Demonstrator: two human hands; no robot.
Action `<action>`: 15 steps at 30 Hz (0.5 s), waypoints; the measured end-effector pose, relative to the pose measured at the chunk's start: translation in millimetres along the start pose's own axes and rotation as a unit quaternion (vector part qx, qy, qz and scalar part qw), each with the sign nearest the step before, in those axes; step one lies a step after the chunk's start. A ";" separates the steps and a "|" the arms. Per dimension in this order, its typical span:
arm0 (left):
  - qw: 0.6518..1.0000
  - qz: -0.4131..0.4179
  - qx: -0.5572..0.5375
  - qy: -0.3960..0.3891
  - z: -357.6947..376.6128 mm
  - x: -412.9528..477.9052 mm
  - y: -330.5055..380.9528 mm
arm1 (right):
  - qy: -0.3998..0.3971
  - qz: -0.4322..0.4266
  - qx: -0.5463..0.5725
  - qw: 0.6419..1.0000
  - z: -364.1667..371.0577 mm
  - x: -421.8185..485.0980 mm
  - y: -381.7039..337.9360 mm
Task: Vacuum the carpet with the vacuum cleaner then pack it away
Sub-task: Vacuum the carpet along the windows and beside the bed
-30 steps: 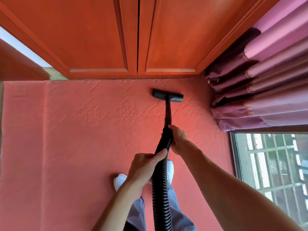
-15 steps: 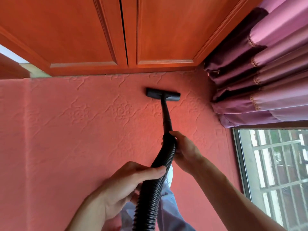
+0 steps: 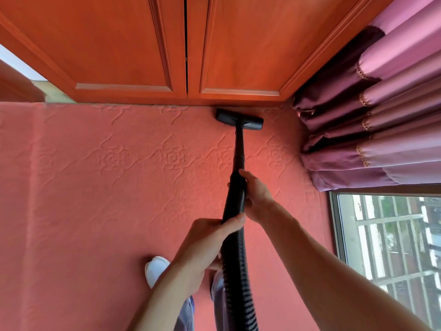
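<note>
Salmon-red embossed carpet point(image 3: 95, 211) covers the floor, and the vacuum's black floor nozzle point(image 3: 238, 120) sits on it at twelve o'clock, just beside the foot of the orange wooden cabinet doors point(image 3: 119, 44). Its rigid wand point(image 3: 239, 149) runs back toward six o'clock into a ribbed hose point(image 3: 236, 283). The right hand point(image 3: 256, 199) has its grip clamped round the wand's near end. The left hand point(image 3: 202, 247), just behind it, has its grip clamped on the hose. A white shoe point(image 3: 155, 271) stands at seven o'clock. Purple curtain point(image 3: 381, 115) folds hang at two o'clock, above a barred window point(image 3: 386, 247) at four.
</note>
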State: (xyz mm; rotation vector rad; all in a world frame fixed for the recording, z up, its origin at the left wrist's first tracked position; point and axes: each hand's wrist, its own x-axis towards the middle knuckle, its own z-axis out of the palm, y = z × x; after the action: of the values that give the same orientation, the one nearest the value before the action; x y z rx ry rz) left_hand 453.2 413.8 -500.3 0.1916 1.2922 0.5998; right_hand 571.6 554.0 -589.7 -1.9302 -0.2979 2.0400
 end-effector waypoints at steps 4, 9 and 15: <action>0.995 -0.054 0.058 -0.057 -3.2 -58.3 27.1 | -0.036 0.034 0.028 0.998 -16.2 -53.7 24.3; 0.986 -0.066 0.105 -0.114 -19.1 -82.5 32.4 | -0.044 0.057 0.069 0.995 -24.2 -87.5 46.9; 0.999 -0.033 0.021 0.017 -10.2 -57.9 30.6 | 0.009 -0.010 0.014 1.000 7.1 -27.3 30.9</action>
State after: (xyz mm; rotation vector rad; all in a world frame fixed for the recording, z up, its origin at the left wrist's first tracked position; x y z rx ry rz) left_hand 425.5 407.4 -440.4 0.1738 1.3391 0.5210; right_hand 563.0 515.7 -575.1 -1.9201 -0.2815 2.0032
